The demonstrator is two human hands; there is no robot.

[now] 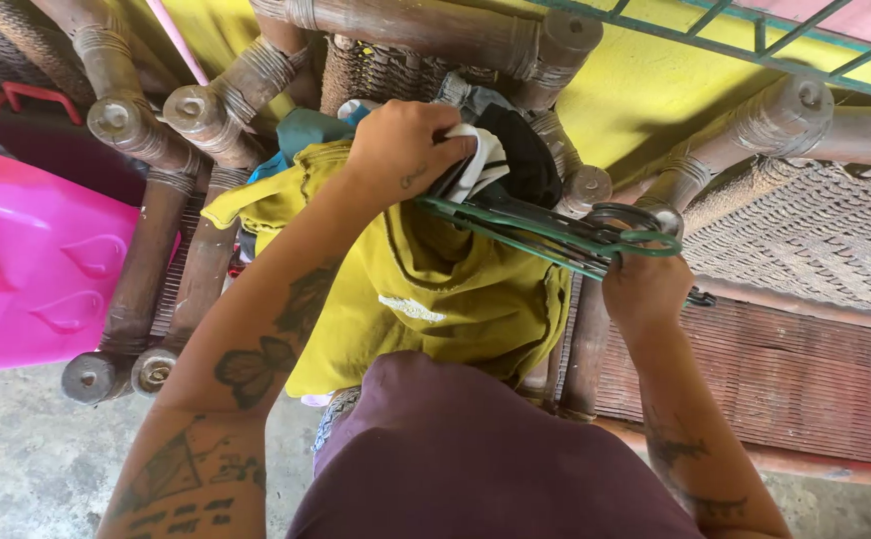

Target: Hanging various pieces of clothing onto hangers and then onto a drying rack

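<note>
Right at the centre, a bundle of green clothes hangers [545,232] is gripped at its hooks by the right hand [645,289], fingers closed around them. The hangers reach left across a mustard-yellow garment [435,299] draped over a heap of clothes on a rattan chair [206,120]. Just above, the left hand [400,150] is clenched on a black-and-white cloth [500,155]; what kind of garment it is, I cannot quite tell. A bright pink plastic container [26,260] stands beside the chair on the concrete floor [16,459].
</note>
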